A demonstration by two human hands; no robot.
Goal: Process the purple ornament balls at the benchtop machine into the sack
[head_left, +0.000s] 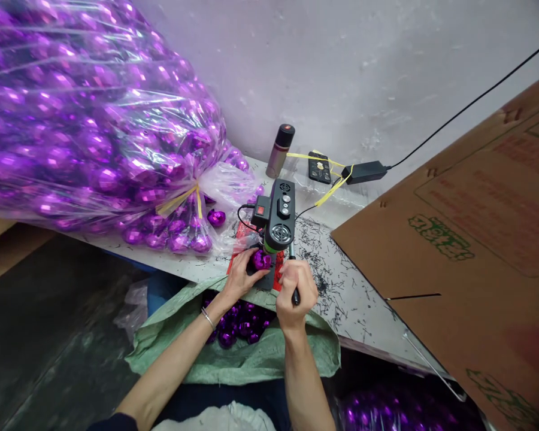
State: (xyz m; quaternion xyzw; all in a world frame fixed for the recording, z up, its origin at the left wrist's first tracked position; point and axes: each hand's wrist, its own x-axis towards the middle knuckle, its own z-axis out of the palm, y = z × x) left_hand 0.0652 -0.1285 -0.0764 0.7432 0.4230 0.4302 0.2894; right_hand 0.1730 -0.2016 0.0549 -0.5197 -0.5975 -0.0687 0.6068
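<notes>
A small black bench machine (282, 209) with round vents and a red switch stands near the table's front edge. Under its head sits a shiny purple faceted ball (261, 260), which my left hand (242, 274) grips from the left between thumb and fingers. My right hand (297, 290) is wrapped round the black lever handle (295, 297) on the machine's right side. Below both hands, a green woven sack (170, 341) gapes open with many purple balls (238, 323) inside.
A huge clear bag of purple balls (85, 131) fills the left. Behind the machine are a dark bottle (281, 151), a black power strip (318, 167) and an adapter (366, 172). Black scraps (336, 287) litter the table; a large cardboard box (471, 239) borders its right.
</notes>
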